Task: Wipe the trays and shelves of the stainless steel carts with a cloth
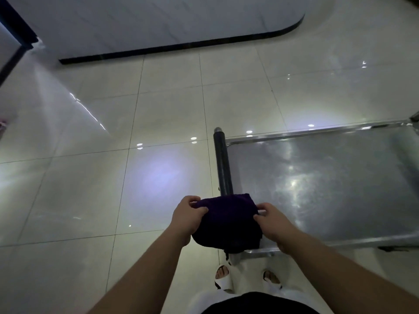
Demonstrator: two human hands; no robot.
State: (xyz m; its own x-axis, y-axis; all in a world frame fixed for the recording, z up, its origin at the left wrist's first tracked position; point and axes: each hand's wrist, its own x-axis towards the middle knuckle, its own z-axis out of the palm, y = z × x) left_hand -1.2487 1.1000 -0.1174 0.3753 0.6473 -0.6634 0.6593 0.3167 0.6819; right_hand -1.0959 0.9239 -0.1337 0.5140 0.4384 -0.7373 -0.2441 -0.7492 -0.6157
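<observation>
A dark purple cloth (226, 220) is held in the air between both hands, bunched into a rounded bundle. My left hand (188, 214) pinches its left edge and my right hand (272, 220) pinches its right edge. The cloth hangs over the near left corner of a stainless steel cart. The cart's top tray (328, 177) is flat, shiny and bare, stretching away to the right. A dark push handle (222, 162) runs along the tray's left end, its near part hidden behind the cloth.
Glossy pale floor tiles (113, 166) lie to the left and ahead. A white counter with a black rounded edge (181, 44) crosses the far floor. A dark frame (15, 30) stands at the top left. My feet in white sandals (226, 279) are below the cart's corner.
</observation>
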